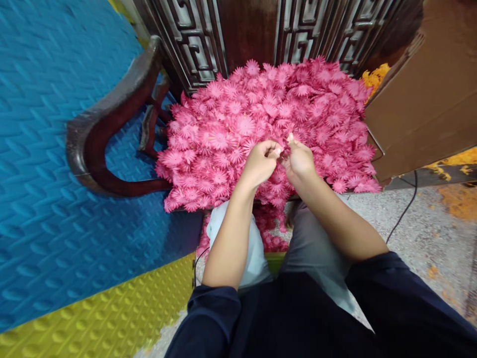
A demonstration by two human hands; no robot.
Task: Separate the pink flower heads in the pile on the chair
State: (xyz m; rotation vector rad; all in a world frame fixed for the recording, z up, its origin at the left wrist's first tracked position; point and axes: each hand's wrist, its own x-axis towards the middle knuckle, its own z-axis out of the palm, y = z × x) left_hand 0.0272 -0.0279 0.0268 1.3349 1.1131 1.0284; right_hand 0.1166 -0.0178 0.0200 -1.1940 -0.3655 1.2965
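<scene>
A deep heap of pink artificial flower heads with thin pointed petals spreads in front of me. Over its near middle, my left hand is closed, thumb and forefinger pinched together. My right hand is close beside it, thumb tip against the fingers, also in a pinch. The fingertips of both hands almost meet above the flowers. Whatever sits between them is too small and too much like the pink behind it to make out.
A dark carved wooden panel rises behind the heap. To the left a curved wooden armrest stands over blue matting. A brown cardboard box is on the right, with orange flowers behind it. A black cable crosses the floor.
</scene>
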